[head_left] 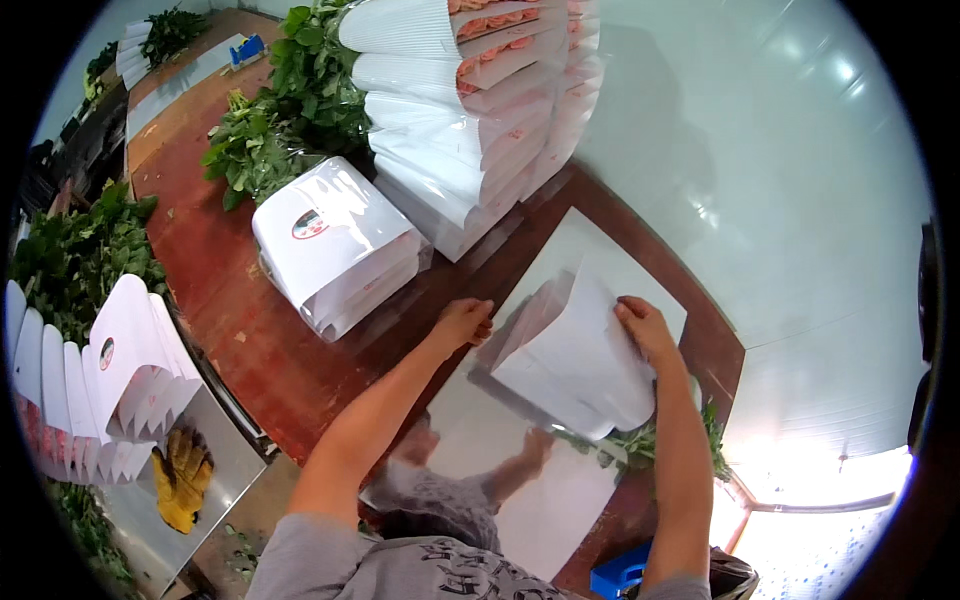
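Note:
A bouquet in a white paper wrapper (575,365) lies on a shiny, reflective sheet (530,490) in front of me. Green leaves (640,440) stick out from its lower right end. My right hand (643,328) grips the upper right edge of the wrapper, fingertips on the paper and thumb partly hidden. Just off the wrapper's left side, my left hand (465,322) is closed with the fingertips pinched together; whatever it may hold is too small to tell.
A stack of folded white sleeves (330,240) sits left of centre on the red-brown table (220,310). Wrapped pink bouquets (430,110) are piled behind it. More bouquets (120,370) and a yellow glove (182,480) lie far left. Blue tape dispensers (620,572) stand at near right and far left.

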